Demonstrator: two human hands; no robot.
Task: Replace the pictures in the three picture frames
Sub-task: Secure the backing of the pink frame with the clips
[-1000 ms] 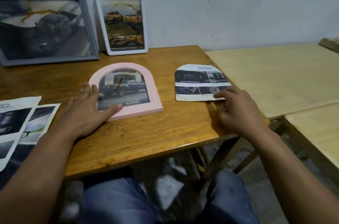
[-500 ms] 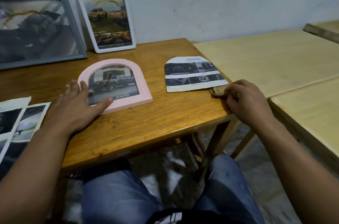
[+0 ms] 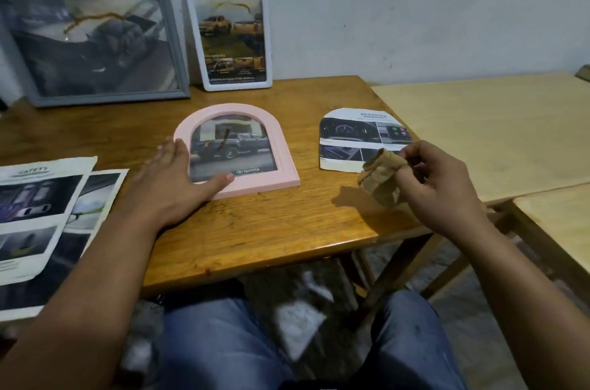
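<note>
A pink arched frame [image 3: 281, 147] with a truck picture lies flat mid-table. My left hand [image 3: 172, 179] rests flat on its lower left corner, thumb over the glass. My right hand [image 3: 437, 182] holds a crumpled tan cloth [image 3: 381, 180] just above the table, in front of an arch-cut car-interior picture [image 3: 351, 134]. A grey frame [image 3: 95, 41] and a white frame [image 3: 230, 35] lean against the wall at the back.
Loose printed pages [image 3: 41, 214] lie at the table's left edge. A pale wooden table [image 3: 498, 121] adjoins on the right, with another [image 3: 562, 220] nearer me. My knees in jeans [image 3: 230, 345] sit under the brown table [image 3: 271, 230].
My right hand picked up the tan cloth from the table edge by the cut picture and lifted it. My left hand stayed on the pink frame.
</note>
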